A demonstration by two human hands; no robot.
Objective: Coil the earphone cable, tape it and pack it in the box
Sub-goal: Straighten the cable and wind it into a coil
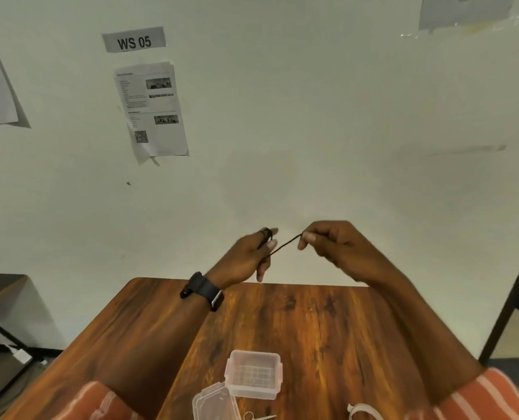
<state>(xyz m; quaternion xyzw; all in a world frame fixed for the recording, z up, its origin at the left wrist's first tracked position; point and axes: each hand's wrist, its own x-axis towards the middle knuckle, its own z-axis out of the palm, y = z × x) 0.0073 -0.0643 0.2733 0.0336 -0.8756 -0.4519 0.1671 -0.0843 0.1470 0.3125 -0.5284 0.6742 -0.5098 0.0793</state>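
Head camera view: both hands are raised above the far edge of the wooden tabletop (pixel 313 328), in front of a pale wall. The left hand (pixel 246 259) has black earphone cable (pixel 282 246) wound in loops around its extended fingers near the tips, with the thumb pressed against the strand; a dark watch (pixel 205 291) sits on that wrist. The right hand (pixel 331 244) is curled, its thumb and forefinger pinching the cable's free length. Between the two hands the cable runs as one short taut line, rising slightly toward the right hand.

On the near part of the tabletop, well below the hands, stands a clear plastic box (pixel 253 374), open and upright, with its clear lid (pixel 214 404) lying just beside it to the left. Small scissors (pixel 258 416) and a whitish roll of tape (pixel 363 412) lie at the bottom edge, partly cut off.
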